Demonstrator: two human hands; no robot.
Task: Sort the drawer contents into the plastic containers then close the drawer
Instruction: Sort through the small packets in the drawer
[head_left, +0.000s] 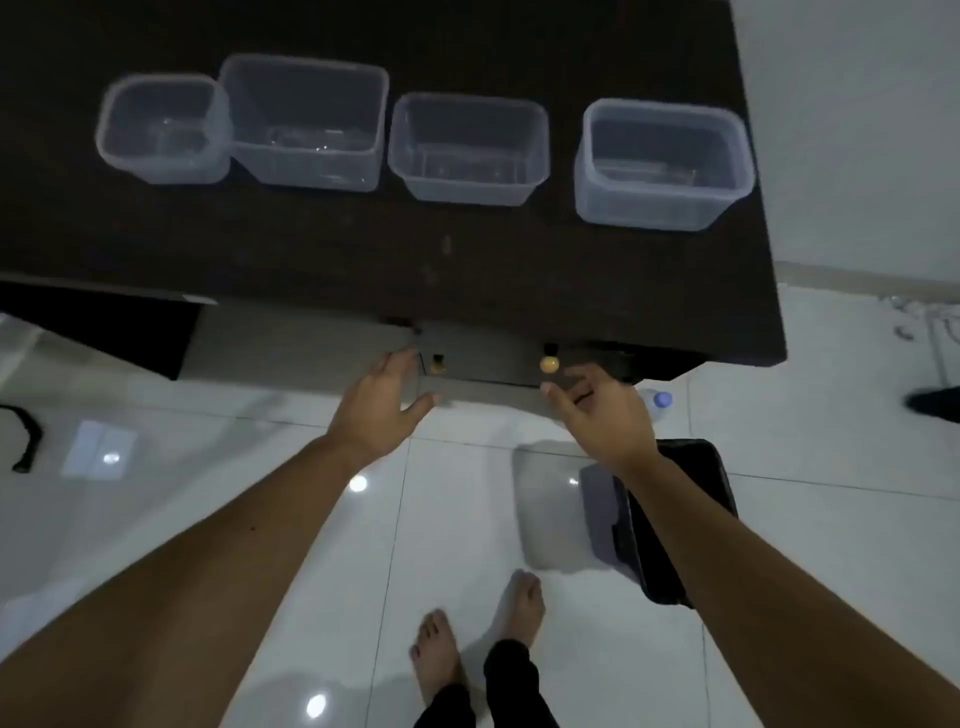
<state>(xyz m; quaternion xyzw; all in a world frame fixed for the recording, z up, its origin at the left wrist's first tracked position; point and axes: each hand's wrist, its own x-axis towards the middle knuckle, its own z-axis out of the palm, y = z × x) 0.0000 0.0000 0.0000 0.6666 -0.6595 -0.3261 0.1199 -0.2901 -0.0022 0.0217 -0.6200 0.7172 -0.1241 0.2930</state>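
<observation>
Several clear plastic containers stand in a row on the dark table top (363, 249): a small one (163, 130) at the left, a larger one (306, 122), a third (470, 148), and a deep one (665, 163) at the right. Under the table's front edge is the dark drawer front (488, 358) with two round brass knobs (549, 364), (438, 365). My left hand (382, 402) hovers just left of the left knob with fingers spread, holding nothing. My right hand (597, 410) reaches toward the right knob, fingers loosely curved and empty. What lies in the drawer is hidden.
White glossy tiles cover the floor (260, 519). A dark bin (675, 519) stands under my right forearm. A bottle with a blue cap (661, 400) lies near the table's right leg. My bare feet (483, 639) are below. A black strap (23, 441) lies at far left.
</observation>
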